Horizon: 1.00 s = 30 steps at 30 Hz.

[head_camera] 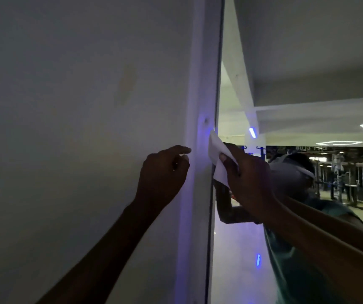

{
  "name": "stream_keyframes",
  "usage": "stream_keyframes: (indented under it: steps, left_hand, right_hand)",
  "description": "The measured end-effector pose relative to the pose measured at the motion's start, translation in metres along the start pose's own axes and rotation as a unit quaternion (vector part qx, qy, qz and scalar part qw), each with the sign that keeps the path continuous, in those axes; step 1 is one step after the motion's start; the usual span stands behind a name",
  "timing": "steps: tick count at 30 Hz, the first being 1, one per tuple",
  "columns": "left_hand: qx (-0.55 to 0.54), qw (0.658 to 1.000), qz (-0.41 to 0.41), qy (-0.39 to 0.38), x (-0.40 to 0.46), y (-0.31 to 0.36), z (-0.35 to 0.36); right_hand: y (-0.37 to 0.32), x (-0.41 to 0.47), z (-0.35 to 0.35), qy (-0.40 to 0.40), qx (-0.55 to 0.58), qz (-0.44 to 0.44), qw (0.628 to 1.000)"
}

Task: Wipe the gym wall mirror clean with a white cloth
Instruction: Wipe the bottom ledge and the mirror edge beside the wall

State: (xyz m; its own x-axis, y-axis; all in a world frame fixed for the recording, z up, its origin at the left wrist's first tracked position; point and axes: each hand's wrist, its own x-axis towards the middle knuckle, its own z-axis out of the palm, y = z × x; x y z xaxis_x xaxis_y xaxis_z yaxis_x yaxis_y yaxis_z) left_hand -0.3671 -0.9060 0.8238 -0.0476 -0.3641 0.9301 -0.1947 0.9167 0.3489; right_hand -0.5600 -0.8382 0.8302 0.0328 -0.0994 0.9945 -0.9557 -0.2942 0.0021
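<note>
The wall mirror (307, 73) fills the right half of the view, its left edge running down the middle. My right hand (248, 178) grips a folded white cloth (216, 154) and presses it against the mirror's left edge at mid height. To the left, my left hand (163, 176) rests on the plain wall beside a white corner strip (198, 84), fingers loosely curled and the index finger pointing at the strip, holding nothing. The mirror reflects me and my raised arm.
A plain grey wall (66, 106) covers the left half. Reflected in the mirror are ceiling beams, lit ceiling lights (338, 142), gym racks (355, 176) and a shiny floor. Blue-violet light glows along the mirror edge.
</note>
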Motion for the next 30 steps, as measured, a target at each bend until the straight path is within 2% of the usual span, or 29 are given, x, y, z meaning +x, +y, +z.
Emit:
stream_keyframes:
  steps: [7,11,14,17,24,30]
  left_hand:
    - [0.057,0.998,0.034,0.001,0.143,0.065,0.003]
    - [0.087,0.993,0.076,0.012,0.196,0.095,0.013]
    - [0.126,0.984,0.118,0.035,0.232,0.11,0.019]
    - [0.159,0.975,0.14,0.069,0.269,0.116,0.03]
    - [0.205,0.954,0.163,0.145,0.33,0.101,0.056]
    - [0.229,0.954,0.157,0.111,0.372,0.085,0.066]
  right_hand:
    - [0.018,0.145,-0.039,0.066,-0.043,-0.06,0.995]
    - [0.031,0.212,-0.051,0.057,-0.104,-0.131,0.984]
    - [0.045,0.258,-0.063,0.062,-0.138,-0.169,0.974]
    - [0.064,0.305,-0.071,0.112,-0.177,-0.195,0.958]
    - [0.08,0.381,-0.068,0.146,-0.194,-0.172,0.955]
    - [0.078,0.417,-0.061,0.176,-0.223,-0.138,0.949]
